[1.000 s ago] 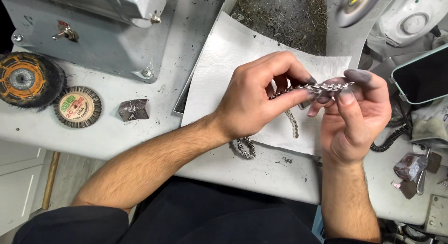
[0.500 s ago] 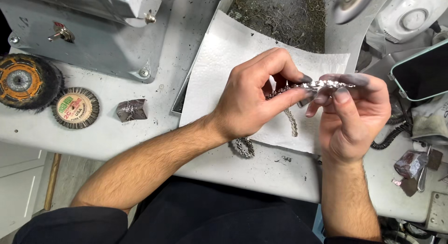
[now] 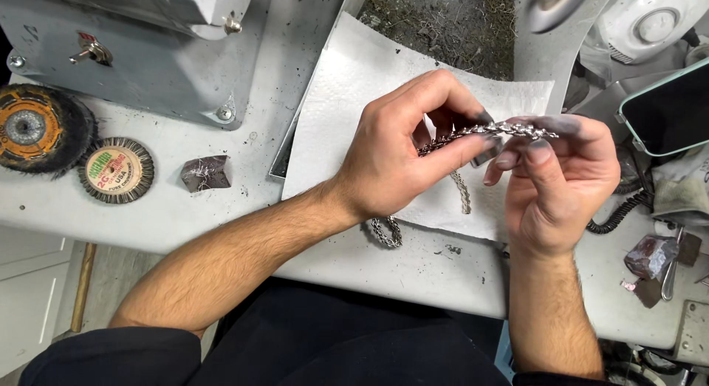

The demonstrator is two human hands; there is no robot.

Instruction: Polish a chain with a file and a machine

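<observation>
Head view: left hand (image 3: pixel 391 161) and right hand (image 3: pixel 561 179) pinch a silver chain (image 3: pixel 502 130) stretched between them, above a white towel (image 3: pixel 354 98).

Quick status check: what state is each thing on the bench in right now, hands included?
Silver chain: held taut between both hands, its tail hanging down to the bench.
Left hand: pinching the chain.
Right hand: pinching the chain's other end, fingertips blackened.
Paper towel: spread flat, smudged.
Two brush wheels: lying flat, idle.
Phone: screen dark.
</observation>
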